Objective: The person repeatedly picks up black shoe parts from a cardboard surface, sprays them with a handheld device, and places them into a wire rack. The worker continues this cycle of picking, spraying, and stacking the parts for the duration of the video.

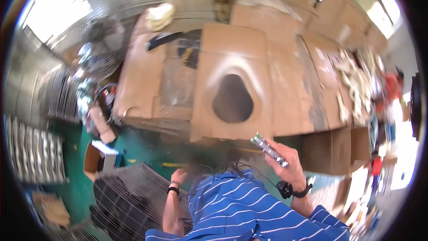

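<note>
My right hand (288, 160) is closed round a slim, dark and silver stick-shaped device (270, 150) with a greenish end, held up by the near edge of the table; its exact kind does not show. A black band with a dark lump sits on that wrist. Low beside my body is my left hand (179, 176), with dark bands at the wrist; its fingers are smeared. On the cardboard-covered table (285, 85), a cardboard sheet (232, 40) bears a dark grey, pear-shaped patch (232, 100) with a pale, shiny surround. I cannot tell whether the patch is a hole or an object.
White gloves or cloths (352, 78) lie at the table's right, and a pale bundle (159, 16) at its far left. An open cardboard box (327, 149) stands below the right edge. Wire racks (147, 187) and a fan (104, 35) are on the left.
</note>
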`<state>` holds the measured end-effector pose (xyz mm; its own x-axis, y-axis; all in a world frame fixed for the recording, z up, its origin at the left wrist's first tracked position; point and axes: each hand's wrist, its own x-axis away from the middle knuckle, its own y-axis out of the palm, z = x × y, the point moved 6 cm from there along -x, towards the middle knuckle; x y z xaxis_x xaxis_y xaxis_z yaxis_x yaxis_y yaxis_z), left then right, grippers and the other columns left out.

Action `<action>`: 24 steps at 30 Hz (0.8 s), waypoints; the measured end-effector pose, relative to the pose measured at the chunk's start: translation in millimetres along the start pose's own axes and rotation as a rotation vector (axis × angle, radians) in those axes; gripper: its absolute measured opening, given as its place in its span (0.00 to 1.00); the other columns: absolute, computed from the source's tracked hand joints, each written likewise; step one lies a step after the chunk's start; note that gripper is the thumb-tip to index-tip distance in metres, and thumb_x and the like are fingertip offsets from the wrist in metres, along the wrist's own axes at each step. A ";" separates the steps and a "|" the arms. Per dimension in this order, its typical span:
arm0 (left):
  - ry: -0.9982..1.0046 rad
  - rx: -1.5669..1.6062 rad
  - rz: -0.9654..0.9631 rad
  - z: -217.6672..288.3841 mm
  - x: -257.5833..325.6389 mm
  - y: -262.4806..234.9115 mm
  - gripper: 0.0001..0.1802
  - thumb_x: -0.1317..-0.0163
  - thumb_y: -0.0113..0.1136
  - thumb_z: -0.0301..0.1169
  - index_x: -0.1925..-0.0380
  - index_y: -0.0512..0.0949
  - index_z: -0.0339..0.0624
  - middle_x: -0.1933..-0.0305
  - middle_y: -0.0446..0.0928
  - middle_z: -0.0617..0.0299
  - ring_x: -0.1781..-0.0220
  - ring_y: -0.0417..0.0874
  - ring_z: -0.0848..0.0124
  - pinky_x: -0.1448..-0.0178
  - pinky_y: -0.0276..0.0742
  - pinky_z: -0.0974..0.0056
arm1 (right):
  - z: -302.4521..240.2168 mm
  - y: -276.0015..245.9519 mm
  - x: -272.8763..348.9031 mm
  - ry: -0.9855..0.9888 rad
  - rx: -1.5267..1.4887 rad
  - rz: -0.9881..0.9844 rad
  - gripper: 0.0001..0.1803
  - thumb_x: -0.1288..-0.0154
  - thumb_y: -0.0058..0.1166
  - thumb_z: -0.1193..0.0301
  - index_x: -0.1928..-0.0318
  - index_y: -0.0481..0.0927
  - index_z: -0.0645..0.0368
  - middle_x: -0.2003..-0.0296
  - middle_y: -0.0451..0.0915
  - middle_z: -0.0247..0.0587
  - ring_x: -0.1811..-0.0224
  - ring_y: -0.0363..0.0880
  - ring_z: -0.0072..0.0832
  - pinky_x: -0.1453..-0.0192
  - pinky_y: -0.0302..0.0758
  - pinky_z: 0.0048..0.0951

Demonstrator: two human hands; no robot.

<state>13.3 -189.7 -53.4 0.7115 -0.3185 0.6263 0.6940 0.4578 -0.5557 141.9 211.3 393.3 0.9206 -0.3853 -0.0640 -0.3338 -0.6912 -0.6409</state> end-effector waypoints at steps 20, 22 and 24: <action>-0.312 0.625 -0.185 -32.6 -57.7 48.1 0.15 0.35 0.62 0.29 0.48 0.83 0.41 0.71 0.80 0.66 0.74 0.82 0.72 0.74 0.75 0.67 | 42.3 -66.7 42.3 0.155 -0.090 0.263 0.33 0.43 0.65 0.84 0.35 0.78 0.61 0.58 0.85 0.52 0.62 0.86 0.43 0.57 0.80 0.33; -0.308 0.544 -0.142 -23.8 -52.4 45.6 0.16 0.35 0.63 0.30 0.47 0.82 0.41 0.68 0.83 0.63 0.71 0.84 0.70 0.71 0.78 0.64 | 47.5 -73.7 45.5 0.177 -0.070 0.308 0.31 0.42 0.65 0.84 0.36 0.79 0.62 0.60 0.85 0.52 0.64 0.85 0.41 0.58 0.79 0.33; -0.306 0.535 -0.175 -19.9 -45.8 49.8 0.19 0.34 0.66 0.33 0.46 0.80 0.39 0.61 0.86 0.57 0.66 0.88 0.65 0.66 0.83 0.59 | 52.1 -80.8 54.6 0.210 -0.045 0.324 0.30 0.42 0.64 0.83 0.37 0.79 0.62 0.60 0.85 0.52 0.64 0.85 0.41 0.59 0.79 0.32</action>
<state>17.4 -168.8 -120.6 0.4741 -0.2111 0.8548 0.5905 0.7964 -0.1308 229.6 277.9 401.8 0.7062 -0.7014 -0.0963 -0.6130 -0.5377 -0.5790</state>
